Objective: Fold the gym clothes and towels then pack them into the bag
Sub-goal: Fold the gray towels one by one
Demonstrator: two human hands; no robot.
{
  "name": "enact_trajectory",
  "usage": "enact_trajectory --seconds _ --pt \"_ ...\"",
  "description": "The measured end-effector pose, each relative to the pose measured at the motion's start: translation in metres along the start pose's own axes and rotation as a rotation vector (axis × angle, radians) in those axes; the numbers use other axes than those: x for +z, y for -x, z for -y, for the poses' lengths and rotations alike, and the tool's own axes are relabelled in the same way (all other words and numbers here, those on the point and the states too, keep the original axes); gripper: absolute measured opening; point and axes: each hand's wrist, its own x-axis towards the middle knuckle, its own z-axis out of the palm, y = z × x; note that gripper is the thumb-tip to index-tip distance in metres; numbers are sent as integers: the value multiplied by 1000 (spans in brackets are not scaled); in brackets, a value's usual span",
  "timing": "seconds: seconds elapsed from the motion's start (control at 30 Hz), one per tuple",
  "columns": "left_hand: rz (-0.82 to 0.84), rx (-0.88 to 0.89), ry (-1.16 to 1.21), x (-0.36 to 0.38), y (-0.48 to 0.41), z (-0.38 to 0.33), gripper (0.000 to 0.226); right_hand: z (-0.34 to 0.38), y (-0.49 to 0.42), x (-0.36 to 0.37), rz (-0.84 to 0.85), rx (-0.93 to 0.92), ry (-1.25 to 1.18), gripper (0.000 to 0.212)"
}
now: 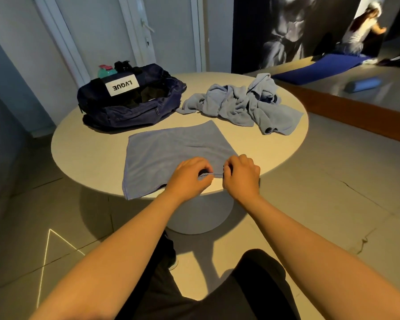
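The big round white table [90, 146] has bare top on its left side. A flat light blue cloth towel [171, 146] lies spread at the near edge, and its near left corner hangs over the rim. A messy heap of light blue clothes and towels [240, 107] sits behind it on the right, just beside the open dark blue gym bag [125, 109] on the left. The left hand [189, 175] and right hand [241, 175], close together, each pinch the towel's near hem with curled fingers.
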Motion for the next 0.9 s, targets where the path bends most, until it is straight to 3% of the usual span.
enact_trajectory --seconds 0.3,0.5,0.63,0.77,0.83,0.9 --pt "-37 -28 44 3 9 -9 6 4 6 3 48 8 -16 18" --pt "-43 -25 68 1 12 -12 12 14 -1 1 163 182 -51 29" --pt "-22 -26 92 1 13 -15 9 18 -6 -6 168 199 -22 35" --pt "-144 -208 376 -5 1 -22 8 28 -12 -9 121 187 -118 25" --pt "-279 -374 503 -9 -9 -26 13 36 -15 -10 94 146 -269 22" --pt "-313 -476 600 -10 -16 -29 21 49 -18 -11 98 68 -407 23"
